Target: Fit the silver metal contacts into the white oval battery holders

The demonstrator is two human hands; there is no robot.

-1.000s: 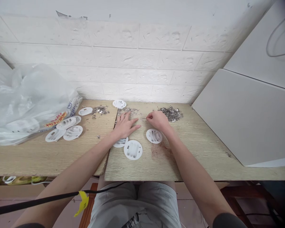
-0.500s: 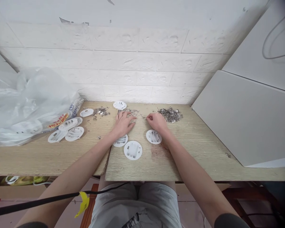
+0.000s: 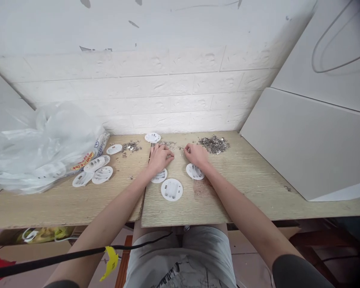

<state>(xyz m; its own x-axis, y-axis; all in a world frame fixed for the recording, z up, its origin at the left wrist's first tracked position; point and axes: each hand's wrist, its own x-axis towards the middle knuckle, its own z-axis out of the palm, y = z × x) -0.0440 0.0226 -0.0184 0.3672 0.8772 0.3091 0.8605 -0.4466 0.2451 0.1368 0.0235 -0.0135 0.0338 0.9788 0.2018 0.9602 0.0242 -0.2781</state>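
Note:
My left hand [image 3: 159, 158] rests on the board over a scatter of small metal pieces [image 3: 168, 144], thumb and forefinger drawn together; whatever they pinch is too small to make out. Across from it, my right hand [image 3: 197, 155] pinches a tiny metal piece [image 3: 181, 149] between thumb and forefinger. Beneath the right wrist lies a round white plastic battery holder [image 3: 194, 171]. Another white holder [image 3: 159, 176] is partly covered by my left wrist, and a third holder [image 3: 172, 189] lies nearer me, its slots facing up.
A heap of metal pieces [image 3: 214, 144] lies right of my right hand, and a smaller pile [image 3: 131, 147] to the left. Several white holders [image 3: 102, 175] lie beside a clear plastic bag [image 3: 57, 136]. A grey panel [image 3: 312, 148] leans at right. A black cable [image 3: 48, 261] crosses in front.
My left thumb and forefinger have come closer together. The right hand keeps its pinch in nearly the same place. The whole view has shifted slightly.

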